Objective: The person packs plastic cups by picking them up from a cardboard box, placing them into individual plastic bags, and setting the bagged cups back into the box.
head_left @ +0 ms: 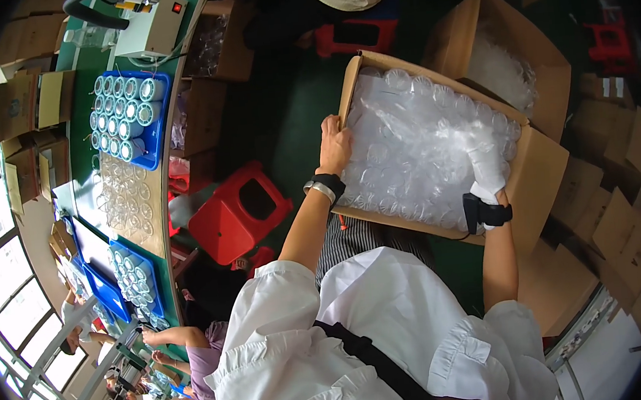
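Left hand (335, 148) grips carton (351, 83) at left edge. Right hand (487, 161), white-gloved, sits near carton's right edge, over clear plastic containers (398, 80) filling it; whether it grips anything, cannot tell. Step seems steadying carton; next move likely calls for firm, level hold both sides.

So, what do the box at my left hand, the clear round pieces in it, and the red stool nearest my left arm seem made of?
Box: probably cardboard; matt brown, thin straight walls.
Clear round pieces: likely plastic, transparent and glossy with bright highlights; glass is possible.
Red stool: apparently moulded plastic; smooth, evenly coloured, rounded opening.
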Motion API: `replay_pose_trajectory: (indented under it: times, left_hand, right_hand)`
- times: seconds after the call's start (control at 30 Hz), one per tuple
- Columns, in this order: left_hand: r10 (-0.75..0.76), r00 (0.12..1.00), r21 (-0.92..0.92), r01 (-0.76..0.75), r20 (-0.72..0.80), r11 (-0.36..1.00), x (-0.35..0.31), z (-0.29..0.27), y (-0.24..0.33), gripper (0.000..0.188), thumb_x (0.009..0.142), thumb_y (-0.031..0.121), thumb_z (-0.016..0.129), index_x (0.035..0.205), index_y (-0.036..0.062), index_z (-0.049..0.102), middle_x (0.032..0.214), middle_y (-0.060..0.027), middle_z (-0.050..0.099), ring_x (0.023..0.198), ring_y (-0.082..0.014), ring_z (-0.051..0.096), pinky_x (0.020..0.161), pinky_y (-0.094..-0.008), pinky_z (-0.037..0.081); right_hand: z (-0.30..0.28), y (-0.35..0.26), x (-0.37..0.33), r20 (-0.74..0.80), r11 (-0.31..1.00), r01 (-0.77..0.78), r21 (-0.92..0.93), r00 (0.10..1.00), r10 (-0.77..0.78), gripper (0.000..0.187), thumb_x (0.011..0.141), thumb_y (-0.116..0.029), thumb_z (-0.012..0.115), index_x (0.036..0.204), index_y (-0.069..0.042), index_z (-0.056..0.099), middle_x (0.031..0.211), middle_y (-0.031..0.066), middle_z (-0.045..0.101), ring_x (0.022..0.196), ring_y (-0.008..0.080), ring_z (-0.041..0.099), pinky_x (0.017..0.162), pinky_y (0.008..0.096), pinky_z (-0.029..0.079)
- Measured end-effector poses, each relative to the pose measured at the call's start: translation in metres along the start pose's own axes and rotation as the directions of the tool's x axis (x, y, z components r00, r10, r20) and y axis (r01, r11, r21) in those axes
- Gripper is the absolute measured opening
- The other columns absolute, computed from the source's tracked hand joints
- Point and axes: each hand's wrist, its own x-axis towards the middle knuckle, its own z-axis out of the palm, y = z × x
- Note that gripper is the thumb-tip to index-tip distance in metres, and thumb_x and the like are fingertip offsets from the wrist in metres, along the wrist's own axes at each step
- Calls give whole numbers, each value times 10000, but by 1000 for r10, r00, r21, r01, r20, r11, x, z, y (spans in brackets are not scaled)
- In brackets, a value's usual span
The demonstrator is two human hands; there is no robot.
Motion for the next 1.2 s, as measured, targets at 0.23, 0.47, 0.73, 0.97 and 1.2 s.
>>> replay_pose_trajectory:
  times: [0.23, 0.47, 0.73, 0.97, 1.2]
  left_hand:
    - [246, 969, -23, -246, 7, 969, 7, -50, 68, 117, 659, 47, 609, 773, 30, 591, 1087, -143, 475, 1059, -333, 426, 880, -424, 355]
    - [65, 961, -131, -103, -268, 986, 1, -64, 85, 166, 669, -1, 617, 825, 22, 567, 1026, -128, 500, 980, -318, 476, 792, -404, 399]
    - [-211, 974, -332, 226, 81, 916, -62, 6, 52, 281, 736, 2, 550, 1013, 50, 560, 1148, -153, 490, 1003, -328, 490, 815, -362, 431]
    - [161, 965, 44, -173, 206, 984, -37, 37, 59, 399, 721, 39, 579, 1107, 139, 569, 1245, -108, 435, 1083, -285, 456, 849, -354, 436]
    - [55, 918, -12, -55, 393, 998, -11, 14, 47, 438, 694, 97, 620, 1123, 155, 557, 1253, -91, 426, 1134, -263, 416, 847, -374, 438]
  right_hand:
    - [85, 16, -7, 291, 966, -135, 219, 954, 67, 229, 793, -44, 604, 1022, -31, 594, 756, 5, 602, 683, 63, 552, 605, 194, 449]
    - [107, -4, 18, 360, 970, 194, -150, 924, -129, 211, 785, -36, 589, 993, 3, 581, 856, 48, 619, 756, 107, 572, 675, 218, 469]
    - [56, -25, 3, 277, 996, 52, 69, 958, -69, 191, 827, -115, 592, 981, -3, 587, 941, 25, 607, 847, 113, 552, 754, 231, 448]
    - [-41, -2, -54, -190, 999, 5, -46, 982, -13, 217, 815, -119, 598, 1007, -21, 573, 1010, 20, 578, 918, 127, 529, 809, 256, 430]
    - [-50, 17, -110, -182, 906, -51, -421, 983, -29, 202, 805, -88, 581, 997, -26, 561, 962, 43, 568, 920, 136, 528, 792, 271, 435]
